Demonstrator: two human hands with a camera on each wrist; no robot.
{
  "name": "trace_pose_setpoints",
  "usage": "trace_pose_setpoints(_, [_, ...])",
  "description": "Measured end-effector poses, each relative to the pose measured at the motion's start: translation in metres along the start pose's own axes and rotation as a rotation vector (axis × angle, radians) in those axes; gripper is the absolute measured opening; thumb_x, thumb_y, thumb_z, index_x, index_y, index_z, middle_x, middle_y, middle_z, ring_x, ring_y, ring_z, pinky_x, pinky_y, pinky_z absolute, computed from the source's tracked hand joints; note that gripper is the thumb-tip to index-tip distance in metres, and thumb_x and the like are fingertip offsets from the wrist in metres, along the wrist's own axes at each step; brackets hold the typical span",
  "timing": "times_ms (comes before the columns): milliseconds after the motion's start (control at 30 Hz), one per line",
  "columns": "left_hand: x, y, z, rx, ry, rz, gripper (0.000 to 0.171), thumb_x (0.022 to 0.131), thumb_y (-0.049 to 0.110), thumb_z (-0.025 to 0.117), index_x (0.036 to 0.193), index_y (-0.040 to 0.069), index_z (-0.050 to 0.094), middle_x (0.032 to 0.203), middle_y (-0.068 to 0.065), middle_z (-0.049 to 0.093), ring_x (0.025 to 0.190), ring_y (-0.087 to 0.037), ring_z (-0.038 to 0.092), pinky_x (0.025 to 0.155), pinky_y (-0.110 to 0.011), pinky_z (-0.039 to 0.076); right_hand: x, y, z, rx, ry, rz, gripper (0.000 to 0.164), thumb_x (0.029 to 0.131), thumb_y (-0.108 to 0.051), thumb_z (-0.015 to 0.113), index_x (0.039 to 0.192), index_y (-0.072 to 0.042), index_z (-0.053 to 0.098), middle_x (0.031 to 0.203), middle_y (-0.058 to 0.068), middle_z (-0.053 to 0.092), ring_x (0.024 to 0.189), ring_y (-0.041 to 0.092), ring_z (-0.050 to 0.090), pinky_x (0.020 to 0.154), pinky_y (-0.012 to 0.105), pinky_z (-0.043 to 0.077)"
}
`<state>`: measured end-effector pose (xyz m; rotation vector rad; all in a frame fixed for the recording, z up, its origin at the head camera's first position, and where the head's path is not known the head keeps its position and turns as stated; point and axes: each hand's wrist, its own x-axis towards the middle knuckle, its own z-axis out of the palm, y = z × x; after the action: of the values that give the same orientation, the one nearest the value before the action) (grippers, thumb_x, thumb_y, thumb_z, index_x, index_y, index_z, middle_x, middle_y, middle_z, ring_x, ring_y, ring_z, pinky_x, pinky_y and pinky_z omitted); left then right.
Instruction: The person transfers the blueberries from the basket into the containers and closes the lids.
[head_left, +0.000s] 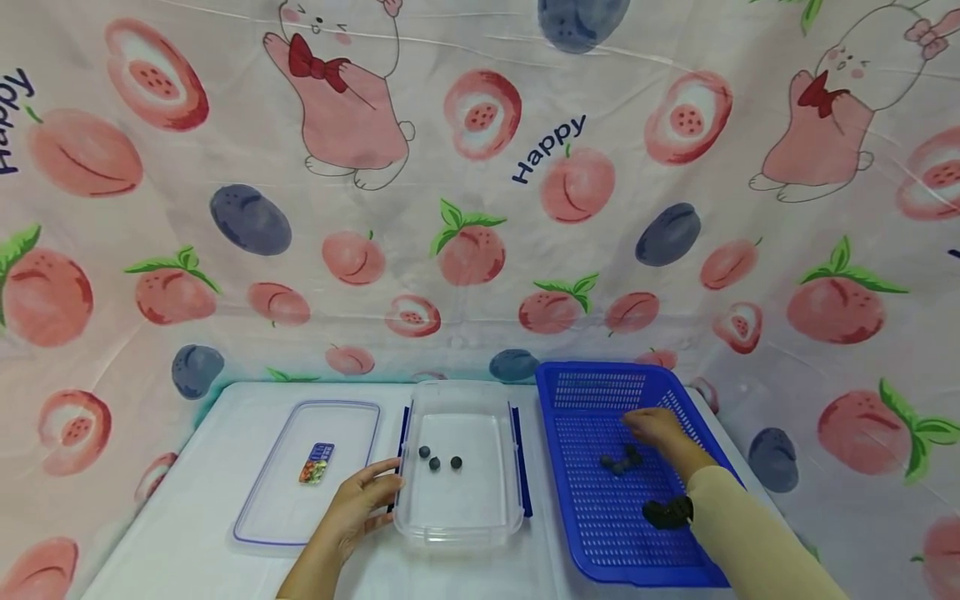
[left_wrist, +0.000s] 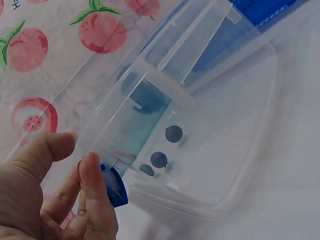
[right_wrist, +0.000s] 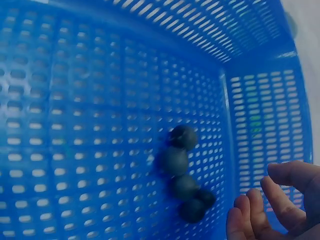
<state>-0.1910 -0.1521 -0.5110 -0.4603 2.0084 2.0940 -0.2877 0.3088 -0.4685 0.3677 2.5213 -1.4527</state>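
Observation:
A clear plastic box [head_left: 457, 508] with blue side latches stands mid-table; three blueberries [head_left: 456, 462] lie inside it. At the box's left side is my left hand [head_left: 363, 504], its fingertips touching the edge by the blue latch [left_wrist: 115, 187]. Thumb and forefinger stand apart in the left wrist view. Over the right part of a blue perforated basket [head_left: 592, 542] hovers my right hand [head_left: 660, 429]. Its fingers [right_wrist: 280, 200] are loosely bent, with nothing showing between them. Several blueberries [right_wrist: 175, 161] sit clustered on the basket floor beside that hand.
Left of the box, a clear lid [head_left: 273, 508] with a blue-purple rim lies flat, bearing a colourful label [head_left: 317, 463]. A dark lumpy thing [head_left: 666, 512] shows by the right sleeve cuff. Behind the white table [head_left: 187, 508] hangs a fruit-printed cloth [head_left: 420, 183].

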Motion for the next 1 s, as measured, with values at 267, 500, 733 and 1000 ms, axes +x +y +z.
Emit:
trace_pose_setpoints(267, [0.0, -0.001, 0.0, 0.002, 0.001, 0.0, 0.049, 0.09, 0.019, 0.07, 0.135, 0.005, 0.058, 0.098, -0.003, 0.063, 0.085, -0.019, 0.054, 0.069, -0.032, 0.057, 0.006, 0.023, -0.001, -0.069, 0.061, -0.013, 0.041, 0.094, -0.013, 0.057, 0.12, 0.018, 0.055, 0.126, 0.033, 0.056, 0.114, 0.045, 0.057, 0.098, 0.051, 0.049])
trace_pose_setpoints(500, [0.0, -0.002, 0.0, -0.003, 0.006, -0.002, 0.048, 0.089, 0.019, 0.07, 0.135, 0.005, 0.058, 0.097, -0.003, 0.064, 0.085, -0.019, 0.054, 0.069, -0.032, 0.057, 0.009, 0.034, 0.002, -0.061, 0.075, 0.0, 0.034, 0.091, -0.011, 0.062, 0.112, 0.015, 0.062, 0.11, 0.026, 0.065, 0.098, 0.035, 0.062, 0.093, 0.051, 0.051])
trace_pose_setpoints(733, [-0.002, -0.001, 0.002, -0.007, 0.005, 0.003, 0.048, 0.089, 0.018, 0.07, 0.134, 0.005, 0.059, 0.098, -0.004, 0.063, 0.085, -0.019, 0.054, 0.068, -0.031, 0.057, 0.012, 0.041, 0.004, -0.149, 0.104, 0.001, 0.032, 0.086, -0.014, 0.066, 0.106, 0.01, 0.067, 0.1, 0.02, 0.068, 0.091, 0.029, 0.063, 0.082, 0.043, 0.052])
trace_pose_setpoints(1000, [-0.004, -0.001, 0.002, -0.008, -0.003, 0.005, 0.048, 0.089, 0.019, 0.07, 0.134, 0.005, 0.058, 0.102, -0.006, 0.062, 0.09, -0.021, 0.054, 0.071, -0.033, 0.057, 0.007, 0.038, 0.008, -0.176, 0.125, -0.035, 0.028, 0.082, -0.012, 0.07, 0.099, 0.011, 0.069, 0.092, 0.015, 0.069, 0.085, 0.025, 0.062, 0.068, 0.031, 0.049])
